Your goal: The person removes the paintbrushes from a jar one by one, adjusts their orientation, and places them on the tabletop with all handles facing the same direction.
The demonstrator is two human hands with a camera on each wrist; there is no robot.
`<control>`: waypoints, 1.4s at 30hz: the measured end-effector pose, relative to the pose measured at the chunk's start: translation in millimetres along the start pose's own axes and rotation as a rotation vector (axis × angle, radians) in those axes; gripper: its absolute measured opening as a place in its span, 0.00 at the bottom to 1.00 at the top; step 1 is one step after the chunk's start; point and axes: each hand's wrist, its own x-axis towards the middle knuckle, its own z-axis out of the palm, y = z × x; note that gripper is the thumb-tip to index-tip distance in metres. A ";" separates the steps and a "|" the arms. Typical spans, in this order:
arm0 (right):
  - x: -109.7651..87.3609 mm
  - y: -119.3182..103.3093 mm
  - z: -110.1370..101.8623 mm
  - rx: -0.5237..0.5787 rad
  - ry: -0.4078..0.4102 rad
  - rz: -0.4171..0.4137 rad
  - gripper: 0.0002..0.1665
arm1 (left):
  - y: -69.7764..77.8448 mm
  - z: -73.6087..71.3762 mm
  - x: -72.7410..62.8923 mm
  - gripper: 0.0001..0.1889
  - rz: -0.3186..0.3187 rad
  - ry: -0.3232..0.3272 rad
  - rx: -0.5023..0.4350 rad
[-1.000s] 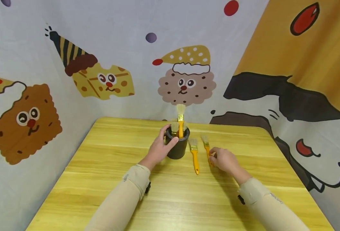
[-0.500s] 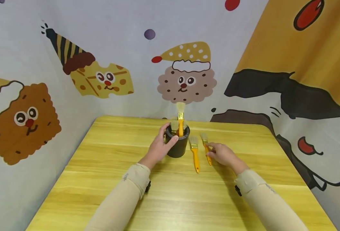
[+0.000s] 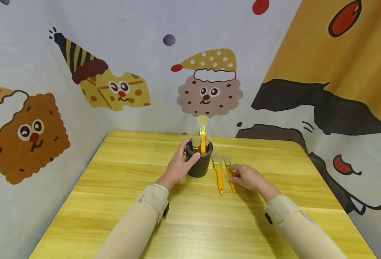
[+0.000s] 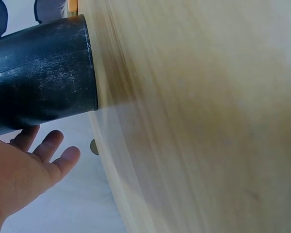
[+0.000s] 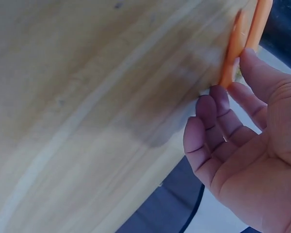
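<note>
My left hand (image 3: 177, 165) holds a black cup (image 3: 199, 168) upright on the table, thumb at the front of the rim and fingers around the far left side. Several bristle brushes stand in it; one paintbrush (image 3: 203, 140) with a yellow handle rises highest, bristles up. Right of the cup, my right hand (image 3: 249, 177) pinches the orange-yellow handle of a narrow paintbrush (image 3: 228, 162), which lies bristles away from me. In the right wrist view, thumb and fingertips meet at this handle (image 5: 236, 41). Between it and the cup lies a wider paintbrush (image 3: 219, 180), almost parallel.
The wood-grain table (image 3: 190, 223) carries the cup and brushes near its far half. Behind it hangs a white cloth (image 3: 138, 43) printed with cartoon food figures, with a cartoon animal at the right.
The right hand has shifted the narrow paintbrush left and toward the person, bringing it nearer and more parallel to the wider one. The left hand keeps its hold on the cup.
</note>
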 end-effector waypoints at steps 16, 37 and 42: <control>17.1 -81.2 -57.6 0.301 0.271 -0.116 0.30 | 0.7 -1.1 0.5 0.42 0.007 -0.004 -0.005; 38.1 -107.7 -50.1 0.205 0.250 -0.176 0.22 | -2.8 2.4 -4.9 0.42 0.045 -0.016 -0.023; 38.1 -109.5 -49.4 0.197 0.258 -0.183 0.23 | -0.7 3.0 -5.5 0.42 0.043 -0.009 -0.018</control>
